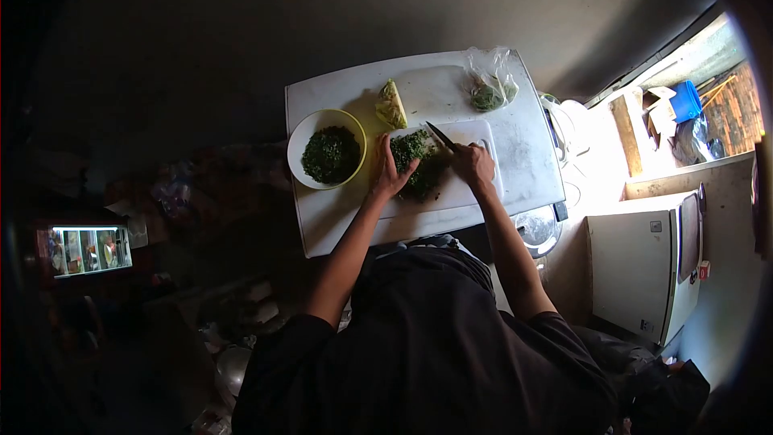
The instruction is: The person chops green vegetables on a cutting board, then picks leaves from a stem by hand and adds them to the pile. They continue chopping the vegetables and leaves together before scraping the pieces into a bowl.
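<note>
Chopped dark green leaves (413, 150) lie in a heap on a white cutting board (463, 193). My left hand (390, 171) rests against the left side of the heap, fingers stretched out and thumb apart. In my right hand (474, 166) is a knife (441, 137), gripped by its handle, its dark blade pointing up and left over the board's far part. Left of the board stands a white bowl with a yellow-green rim (299, 143), holding more chopped greens (331, 155). Just beyond the board is a wedge of cabbage (391, 105).
A clear plastic bag with greens (491, 91) sits at the far right of the white table (531, 161). Right of the table are a white refrigerator (632, 262) and a bright doorway with a blue bucket (686, 101). A lit screen (91, 250) glows at the left.
</note>
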Demonstrator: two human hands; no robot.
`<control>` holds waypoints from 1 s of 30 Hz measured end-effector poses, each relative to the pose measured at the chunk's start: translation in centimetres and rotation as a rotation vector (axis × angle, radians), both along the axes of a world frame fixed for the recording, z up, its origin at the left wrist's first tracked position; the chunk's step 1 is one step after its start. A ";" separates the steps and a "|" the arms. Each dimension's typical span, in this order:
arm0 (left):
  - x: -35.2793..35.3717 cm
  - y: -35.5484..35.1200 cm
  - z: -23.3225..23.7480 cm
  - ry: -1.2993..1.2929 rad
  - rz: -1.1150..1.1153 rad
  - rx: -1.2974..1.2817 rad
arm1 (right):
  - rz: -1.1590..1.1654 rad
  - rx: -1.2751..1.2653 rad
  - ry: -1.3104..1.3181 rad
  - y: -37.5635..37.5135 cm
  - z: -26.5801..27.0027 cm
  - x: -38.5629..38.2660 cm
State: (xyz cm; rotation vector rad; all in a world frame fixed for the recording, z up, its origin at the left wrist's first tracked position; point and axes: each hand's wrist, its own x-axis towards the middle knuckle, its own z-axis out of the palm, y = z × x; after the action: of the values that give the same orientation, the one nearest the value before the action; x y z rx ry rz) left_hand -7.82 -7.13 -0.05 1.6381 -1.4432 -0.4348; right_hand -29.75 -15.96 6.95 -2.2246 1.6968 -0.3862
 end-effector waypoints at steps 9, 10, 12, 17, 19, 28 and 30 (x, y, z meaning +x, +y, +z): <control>-0.8 0.3 -0.4 0.085 -0.135 -0.066 | 0.279 -0.147 -0.095 1.6 -2.4 0.0; -0.8 0.4 -0.4 0.086 -0.136 -0.068 | 0.316 -0.119 -0.084 2.2 -1.7 0.0; -1.0 0.7 -0.3 0.114 -0.176 -0.073 | 0.330 -0.097 -0.044 3.0 -1.1 -0.3; -0.5 0.9 0.1 0.098 -0.184 -0.075 | 0.268 -0.160 -0.067 3.6 -1.1 -1.8; -0.2 0.3 0.8 0.087 -0.179 -0.097 | 0.194 -0.155 -0.044 4.0 0.2 -2.4; -0.7 -0.7 0.7 -0.065 -0.253 -0.029 | 0.085 -0.062 0.014 6.3 -1.0 -3.5; -0.9 -0.8 0.7 -0.117 -0.253 -0.020 | 0.049 0.028 -0.019 7.2 -1.2 -2.2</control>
State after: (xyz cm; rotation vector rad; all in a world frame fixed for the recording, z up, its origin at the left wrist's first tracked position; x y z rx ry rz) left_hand -8.74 -7.89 0.67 1.4907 -1.7465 -0.4701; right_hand -31.98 -8.75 5.76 -2.2314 1.6251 -0.3684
